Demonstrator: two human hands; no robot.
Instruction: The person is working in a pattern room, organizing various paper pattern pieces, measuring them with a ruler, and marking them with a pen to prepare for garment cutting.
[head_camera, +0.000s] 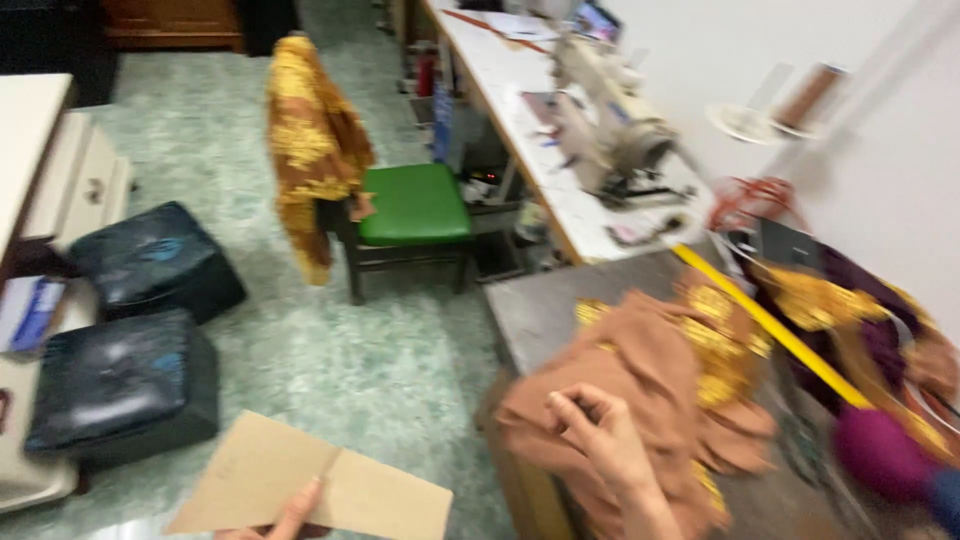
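We held the flat, folded sheet of brown cardboard (320, 490) low on the left, our left hand (290, 517) pinching its near edge, steady and level by our judgement. Our right hand (600, 435) had its fingers (572, 408) curled, bunching the tan, gold-embroidered cloth (650, 385) on the grey surface (535, 305). Behind stood a green-seated chair (412, 205) and a cream sewing machine (610, 120).

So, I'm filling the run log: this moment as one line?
left hand: holds brown cardboard sheet | right hand: pinches brown gold-trimmed fabric on table | yellow ruler beside
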